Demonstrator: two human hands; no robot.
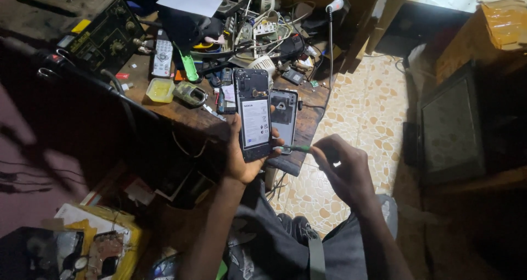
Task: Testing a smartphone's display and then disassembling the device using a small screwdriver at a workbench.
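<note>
My left hand [241,156] holds an opened phone [253,112] upright, its back off, with the battery and circuit board showing. My right hand [340,167] grips a thin tool with a green handle [293,148]; its tip points at the phone's lower right edge. The removed back cover [284,115] lies on the wooden bench [181,115] just right of the phone.
The bench is crowded with a white remote [162,57], a yellow tub [161,89], a black power unit [101,33], cables and small parts. A tiled floor [362,110] lies to the right, with a dark flat screen [453,129] leaning there. Boxes sit at the lower left.
</note>
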